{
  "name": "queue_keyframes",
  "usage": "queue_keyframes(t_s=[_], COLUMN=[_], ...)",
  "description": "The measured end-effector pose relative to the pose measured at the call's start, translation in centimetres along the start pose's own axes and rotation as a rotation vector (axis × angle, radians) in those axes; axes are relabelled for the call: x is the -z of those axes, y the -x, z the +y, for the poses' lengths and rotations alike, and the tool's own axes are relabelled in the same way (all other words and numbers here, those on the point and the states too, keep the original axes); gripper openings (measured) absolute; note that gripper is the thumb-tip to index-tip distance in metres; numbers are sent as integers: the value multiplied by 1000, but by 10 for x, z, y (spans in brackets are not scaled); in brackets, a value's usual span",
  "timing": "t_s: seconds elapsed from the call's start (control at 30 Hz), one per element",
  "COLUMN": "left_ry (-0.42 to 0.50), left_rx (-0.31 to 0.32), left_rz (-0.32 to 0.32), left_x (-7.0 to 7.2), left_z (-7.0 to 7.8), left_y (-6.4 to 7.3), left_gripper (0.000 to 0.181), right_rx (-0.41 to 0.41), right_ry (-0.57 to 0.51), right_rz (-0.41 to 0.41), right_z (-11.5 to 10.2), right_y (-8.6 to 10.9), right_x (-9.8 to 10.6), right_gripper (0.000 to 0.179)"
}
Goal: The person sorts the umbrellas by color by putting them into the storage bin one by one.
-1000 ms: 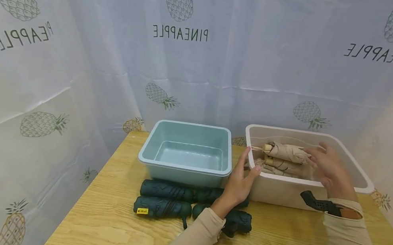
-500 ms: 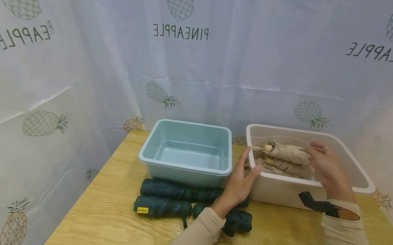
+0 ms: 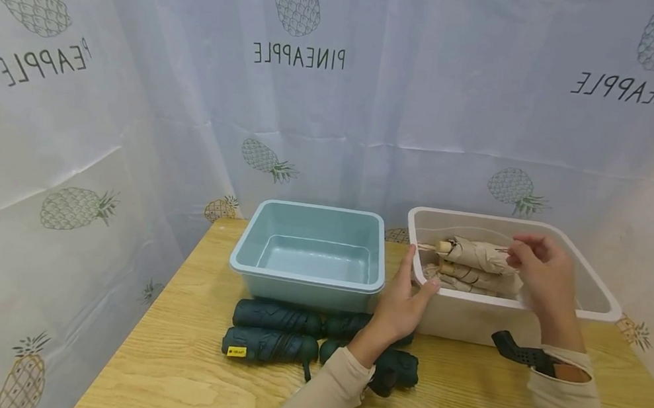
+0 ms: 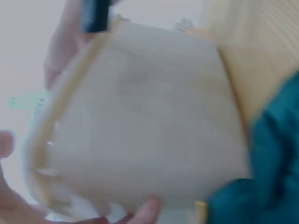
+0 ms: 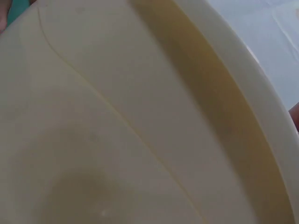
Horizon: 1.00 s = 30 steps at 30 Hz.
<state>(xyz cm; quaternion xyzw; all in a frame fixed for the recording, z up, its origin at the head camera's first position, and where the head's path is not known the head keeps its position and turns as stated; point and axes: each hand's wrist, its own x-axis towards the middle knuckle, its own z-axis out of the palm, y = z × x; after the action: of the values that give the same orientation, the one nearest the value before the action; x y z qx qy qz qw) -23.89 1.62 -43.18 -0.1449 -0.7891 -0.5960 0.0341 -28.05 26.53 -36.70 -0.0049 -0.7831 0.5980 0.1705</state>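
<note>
A cream-coloured plastic bin (image 3: 476,321) stands at the table's right, with several beige folded umbrellas inside. The top beige umbrella (image 3: 477,254) lies sideways, its pale wooden handle pointing left. My left hand (image 3: 399,311) grips the bin's front left corner, thumb on the rim. Over the bin's front rim reaches my right hand (image 3: 547,274), fingers bent at the right end of the top umbrella. Whether they pinch its fabric is too small to tell. The left wrist view shows the bin's outer wall (image 4: 149,112); in the right wrist view the inner wall (image 5: 140,84) fills most.
Left of the cream bin stands a light blue bin (image 3: 307,279) with a bare floor. In front of it, several dark green folded umbrellas (image 3: 270,347) lie in two rows on the wooden table (image 3: 183,375). A pineapple-print curtain (image 3: 433,109) hangs behind.
My right hand has lifted slightly and its fingers have drawn in at the end of the top beige umbrella. My left hand stays on the bin's corner.
</note>
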Motion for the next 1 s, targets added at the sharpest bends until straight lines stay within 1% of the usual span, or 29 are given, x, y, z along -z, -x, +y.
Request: queue_keyframes(t_s=[0.1, 0.13, 0.2, 0.27, 0.37, 0.43, 0.5, 0.53, 0.63, 0.67, 0.77, 0.83, 0.9, 0.93, 1.0], left_ry=[-55, -79, -117, -154, -185, -202, -234, -253, -300, -310, -336, -368, -407, -427, -462], left_rx=[53, 69, 87, 94, 56, 10, -54, -84, -162, -175, -198, -201, -199, -198, -188], left_rz=[-49, -64, -87, -100, -116, -111, -86, -69, 13, 40, 115, 167, 219, 241, 273], left_x=[7, 9, 16, 25, 44, 58, 72, 79, 101, 109, 130, 144, 159, 166, 180], left_z=[16, 21, 30, 37, 45, 47, 47, 46, 41, 39, 32, 27, 22, 19, 14], left_y=[5, 7, 10, 14, 18, 20, 21, 22, 24, 25, 25, 24, 23, 23, 24], left_gripper=[85, 86, 86, 84, 76, 68, 59, 56, 48, 46, 42, 39, 37, 36, 35], right_rx=[71, 99, 177, 252, 354, 384, 407, 420, 458, 466, 512, 553, 610, 624, 646], right_ry=[-133, -196, -304, -387, -482, -531, -572, -592, -647, -637, -577, -522, -461, -421, -267], right_rz=[95, 129, 196, 248, 282, 272, 220, 180, 39, -4, -106, -175, -253, -290, -340], right_z=[2, 3, 5, 6, 7, 5, 3, 1, -5, -8, -17, -23, -28, -31, -36], right_y=[3, 4, 9, 14, 23, 27, 31, 32, 37, 39, 48, 53, 58, 60, 66], right_x=[-5, -7, -10, -13, -16, -17, -20, -22, -28, -30, -36, -40, -45, -48, -54], right_gripper=[7, 7, 7, 9, 10, 12, 13, 13, 14, 14, 12, 14, 16, 19, 23])
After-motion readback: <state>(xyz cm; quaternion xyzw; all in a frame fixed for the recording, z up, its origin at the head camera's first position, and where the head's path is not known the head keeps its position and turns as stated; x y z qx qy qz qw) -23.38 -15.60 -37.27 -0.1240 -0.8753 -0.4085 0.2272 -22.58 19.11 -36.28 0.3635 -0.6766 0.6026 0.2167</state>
